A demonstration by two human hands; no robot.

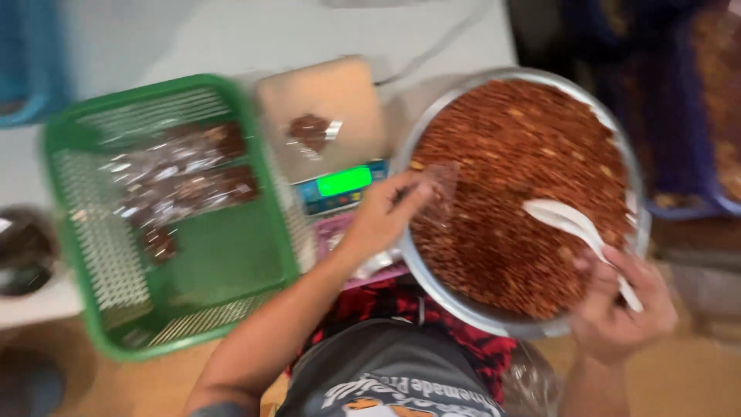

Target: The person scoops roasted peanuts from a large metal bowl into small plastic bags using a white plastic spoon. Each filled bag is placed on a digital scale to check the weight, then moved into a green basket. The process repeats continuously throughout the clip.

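On a pale tabletop (270, 31) filling the upper frame, the left hand (382, 216) pinches a clear plastic bag (440, 185) at the snack-filled metal basin (532, 328); the right hand (617, 305), lower right, grips a white spoon (567, 220). A green basket (224, 262) sits left.

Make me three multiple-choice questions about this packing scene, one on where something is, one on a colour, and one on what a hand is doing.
1. Where does the small filled packet lie?
A. on the scale
B. in the round tray
C. on the floor

2. What colour is the basket holding filled packets?
A. red
B. green
C. yellow

3. What does the right hand hold?
A. nothing
B. a knife
C. a white spoon

Answers:
1 A, the packet rests on the platform of the scale above its lit display.
2 B, its rim and mesh walls are green.
3 C, the fingers grip the handle of the white spoon, whose bowl lies over the reddish-brown mix in the round tray.
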